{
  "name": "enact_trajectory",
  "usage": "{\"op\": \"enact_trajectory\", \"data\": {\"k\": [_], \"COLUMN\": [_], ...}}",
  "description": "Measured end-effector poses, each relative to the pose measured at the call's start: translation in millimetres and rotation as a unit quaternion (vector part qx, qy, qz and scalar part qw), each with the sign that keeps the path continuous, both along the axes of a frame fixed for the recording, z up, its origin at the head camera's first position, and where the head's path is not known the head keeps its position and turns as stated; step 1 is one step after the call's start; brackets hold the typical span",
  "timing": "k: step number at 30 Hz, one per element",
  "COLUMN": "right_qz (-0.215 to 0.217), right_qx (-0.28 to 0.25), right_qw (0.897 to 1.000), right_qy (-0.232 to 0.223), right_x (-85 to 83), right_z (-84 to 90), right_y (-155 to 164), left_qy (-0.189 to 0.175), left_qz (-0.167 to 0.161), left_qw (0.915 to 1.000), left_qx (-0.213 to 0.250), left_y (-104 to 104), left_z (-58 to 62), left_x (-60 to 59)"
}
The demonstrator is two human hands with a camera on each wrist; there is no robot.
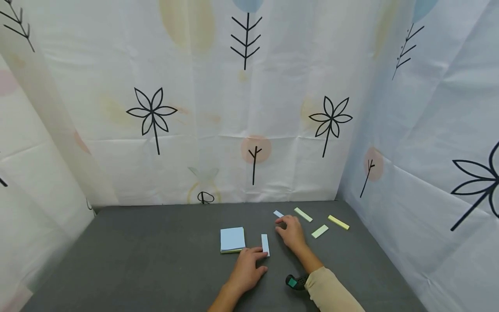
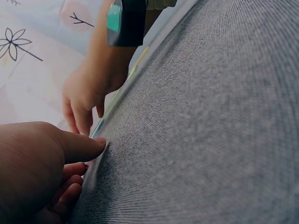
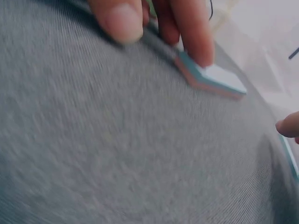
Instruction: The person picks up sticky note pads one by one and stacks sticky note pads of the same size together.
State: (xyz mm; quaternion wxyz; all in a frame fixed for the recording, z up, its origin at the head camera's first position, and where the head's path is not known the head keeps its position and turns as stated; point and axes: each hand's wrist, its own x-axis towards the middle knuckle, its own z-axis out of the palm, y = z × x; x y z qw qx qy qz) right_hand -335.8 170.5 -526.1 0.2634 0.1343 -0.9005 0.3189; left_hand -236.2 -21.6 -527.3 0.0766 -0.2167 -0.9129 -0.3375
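The right hand (image 1: 290,232) lies flat on the grey table (image 1: 156,251), fingers relaxed and pointing toward 11 o'clock. In the right wrist view one fingertip (image 3: 198,44) presses on the near end of a small blue paper strip (image 1: 278,213), which seems to lie folded or stacked with a pinkish underside; the thumb there rests on the cloth beside it. Nothing is gripped: the fingers are released and only touch the strip.

The left hand (image 1: 246,268) also rests on the table, at about 7 o'clock from the right hand. Its fingers are loosely spread and its fingertips touch the lower end of a pale blue strip (image 1: 265,244) that lies upright between the two hands. In the left wrist view the thumb (image 2: 81,147) lies straight against the cloth and the other fingers curl a little beneath; the hand holds nothing.

Just at 10 o'clock from the left hand sits a pad of sticky notes (image 1: 232,239), blue on top with a yellow-green layer showing at its lower edge, close beside the pale blue strip.

From the right hand, three yellow-green strips lie apart on the table: one (image 1: 302,214) at 1 o'clock, one (image 1: 320,231) at 3 o'clock, and a brighter yellow one (image 1: 338,222) farther out at 2 o'clock.

A dark wrist device (image 1: 295,282) with a teal face sits on the right forearm, next to a beige sleeve (image 1: 331,292). Printed curtains (image 1: 249,108) enclose the table on three sides.
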Motion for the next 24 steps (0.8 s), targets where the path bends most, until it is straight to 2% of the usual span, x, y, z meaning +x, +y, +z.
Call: {"op": "enact_trajectory", "data": {"k": [4,10,14,24], "right_qz": [-0.029,-0.068,-0.069,-0.066], "right_qx": [0.028,0.018,0.023,0.043], "right_qw": [0.999,0.996,0.996,0.996], "right_qy": [0.007,-0.045,-0.052,-0.041], "right_x": [-4.4,-8.4,-7.2,1.1], "right_z": [-4.5,-7.0,-7.3,-8.1], "right_y": [4.4,6.7,6.5,7.0], "left_qy": [-0.003,-0.015,-0.02,-0.003], "left_qz": [-0.002,-0.002,-0.005,-0.003], "left_qw": [1.0,0.9999,0.9997,1.0], "left_qx": [-0.002,-0.004,-0.01,-0.005], "left_y": [-0.3,-0.9,-1.3,-0.5], "left_z": [-0.2,0.9,1.2,-0.8], "left_x": [0.1,0.7,0.0,1.1]}}
